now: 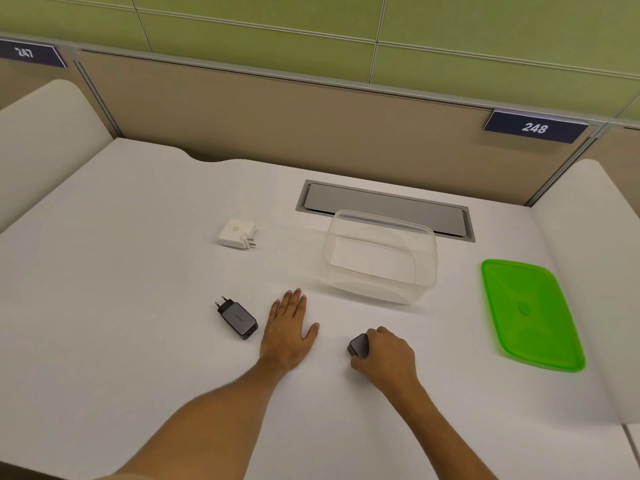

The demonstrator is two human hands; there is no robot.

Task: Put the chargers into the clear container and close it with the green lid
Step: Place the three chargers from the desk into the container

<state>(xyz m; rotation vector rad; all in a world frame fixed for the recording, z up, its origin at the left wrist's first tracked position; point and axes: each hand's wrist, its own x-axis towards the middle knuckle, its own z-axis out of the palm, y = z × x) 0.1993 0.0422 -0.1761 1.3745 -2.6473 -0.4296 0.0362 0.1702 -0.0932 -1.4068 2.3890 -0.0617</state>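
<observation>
While the container (381, 256) sits open and empty at mid-counter, just in front of a grey cable hatch (384, 209), the first charger is being claimed: the right hand (388, 356) is curled around a small dark charger (358, 346) low on the counter (138, 271), its grip closed on it, the piece seemingly at or just off the surface. The left hand (289, 327) lies flat and empty, fingers spread, just right of a grey charger (237, 318) with its prongs pointing away. A white charger (237, 233) waits farther back, well left of the container. The lid (530, 313) lies flat to the right, apart from everything. So this looks like step one of three loads. The next move calls for a lift, a short carry forward over the near wall, and a drop inside; the left hand is well placed for the grey one.
</observation>
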